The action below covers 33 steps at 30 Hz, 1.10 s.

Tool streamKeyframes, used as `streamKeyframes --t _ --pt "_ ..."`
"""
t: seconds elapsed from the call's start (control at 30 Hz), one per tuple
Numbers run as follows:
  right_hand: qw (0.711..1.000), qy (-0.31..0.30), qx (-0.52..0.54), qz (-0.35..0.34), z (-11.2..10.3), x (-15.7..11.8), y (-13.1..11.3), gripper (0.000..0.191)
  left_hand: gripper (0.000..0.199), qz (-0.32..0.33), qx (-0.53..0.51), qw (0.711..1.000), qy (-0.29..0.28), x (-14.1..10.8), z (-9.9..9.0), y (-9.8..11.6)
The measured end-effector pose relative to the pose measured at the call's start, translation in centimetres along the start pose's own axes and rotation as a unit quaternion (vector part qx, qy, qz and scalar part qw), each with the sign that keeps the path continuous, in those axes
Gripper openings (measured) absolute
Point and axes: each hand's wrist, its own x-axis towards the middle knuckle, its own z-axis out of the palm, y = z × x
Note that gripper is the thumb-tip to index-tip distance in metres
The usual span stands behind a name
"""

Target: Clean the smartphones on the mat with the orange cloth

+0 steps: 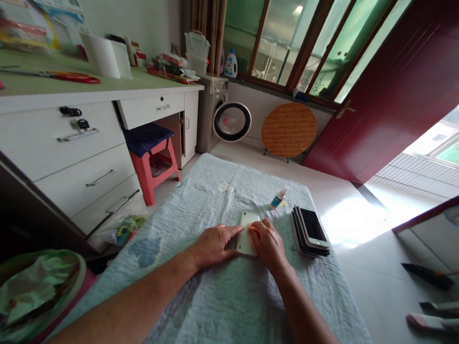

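A white phone (247, 236) lies face down on the pale blue quilted cloth (212, 192), between my two hands. My left hand (216, 245) steadies its left side, with thumb and fingers apart along the edge. Over the phone's right part, my right hand (267, 242) is closed and presses down on something orange, mostly hidden under the fingers. A small spray bottle (278, 198) with a blue label stands just beyond my right hand. To the right sits a stack of several phones (311, 229), a white one with a dark screen on top.
Left of the cloth are a pink stool (150, 173), white drawers (84, 144) and a waste bin (81, 282). Farther back are a washing machine (210, 112) with its door open and a round wooden board (289, 130). Brushes (428, 276) lie at the right.
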Motion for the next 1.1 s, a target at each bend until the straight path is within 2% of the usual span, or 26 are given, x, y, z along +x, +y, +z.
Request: streamKeyframes --t 0.1,0.27,0.4,0.53,0.63,0.8,0.87,1.0,1.1 --pt "0.999 -0.027 0.029 -0.036 -0.2 -0.3 -0.6 0.016 0.077 -0.02 0.007 1.0 -0.006 -0.1 0.0 0.1" --pt "0.986 -0.097 0.08 -0.11 -0.6 -1.4 -2.0 0.015 0.073 -0.01 0.014 1.0 0.001 0.0 0.1 0.1" --pt "0.981 -0.134 0.079 -0.118 -1.2 -2.0 -2.5 0.015 0.067 -0.015 0.023 1.0 0.004 0.0 0.0 0.4" --pt "0.979 -0.161 0.065 -0.103 -2.2 -2.1 -1.7 0.012 0.069 -0.027 0.042 0.999 -0.008 -0.1 -0.3 0.7" --pt "0.985 -0.152 0.042 -0.077 -2.7 -1.8 -0.4 0.013 0.071 -0.026 0.051 0.998 -0.013 -0.1 -0.5 0.8" --pt "0.996 -0.083 0.009 -0.032 -2.3 -1.4 0.9 0.01 0.076 -0.032 0.042 0.999 -0.013 0.0 -0.6 0.9" --pt "0.995 -0.079 0.028 -0.047 -1.9 -1.5 0.7 0.01 0.077 -0.038 0.038 0.999 -0.01 0.0 -0.5 0.8" --pt "0.982 -0.12 0.083 -0.119 -1.4 -2.0 -0.5 0.015 0.073 -0.043 0.017 0.999 0.004 0.0 -0.1 0.6" --pt "0.978 -0.131 0.09 -0.132 -1.0 -2.3 -1.4 0.016 0.067 -0.044 0.004 0.999 0.013 0.1 0.0 0.5"
